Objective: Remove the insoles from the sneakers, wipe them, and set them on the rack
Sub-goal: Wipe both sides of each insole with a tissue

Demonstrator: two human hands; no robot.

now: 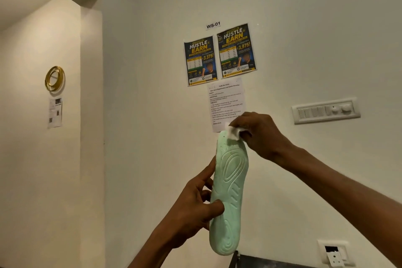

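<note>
Before wall [304,28], insole [230,183] upright, wipe [233,132] at tip

Person under inspection: two hands and two forearms on view.

The left hand [195,209] and the right hand [261,135] are bare, uncovered from fingertips to wrists. The left forearm [156,246] and the right forearm [337,185] are likewise bare along every part that shows. Both forearms are lean and smooth in outline. Knuckle ridges and creases stand out on the back of the right hand. Any clothing lies out of sight.
</note>
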